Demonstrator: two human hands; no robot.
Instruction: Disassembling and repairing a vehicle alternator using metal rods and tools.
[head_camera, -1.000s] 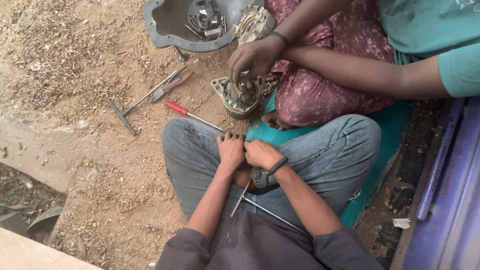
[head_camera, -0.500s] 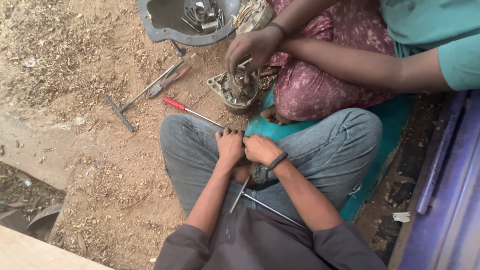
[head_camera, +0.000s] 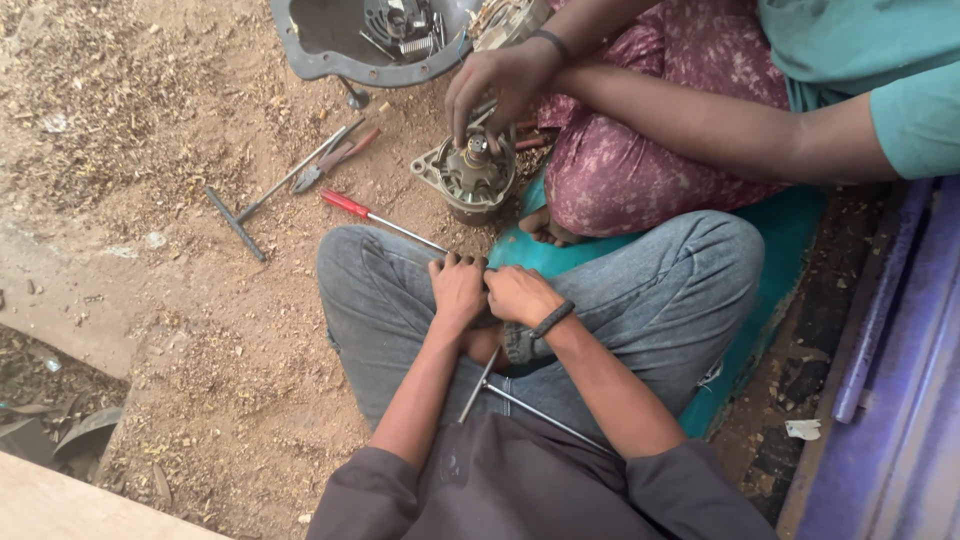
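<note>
- Below, in the head view, the person's left hand (head_camera: 458, 290) and right hand (head_camera: 518, 295) rest knuckle to knuckle on the lap of grey-blue denim jeans (head_camera: 640, 290), fingers curled under; whether they grip anything I cannot tell.
- A thin T-shaped steel rod (head_camera: 520, 405) lies on the lap at 6 o'clock from the hands, just below the wrists, touching neither hand.
- At 12 o'clock from the hands, a co-worker's hand (head_camera: 500, 85) grips the top of a round grey metal motor housing (head_camera: 468, 180) standing on the sandy ground.
- A red-handled screwdriver (head_camera: 380, 218) lies at 10 o'clock, its tip near the left knee.
- Farther at 10 o'clock lie a long T-handled steel wrench (head_camera: 280, 185) and red-handled pliers (head_camera: 335, 160) just beside it.
- A dark grey metal pan (head_camera: 320, 60) holding engine parts sits at 12 o'clock, at the top edge.
</note>
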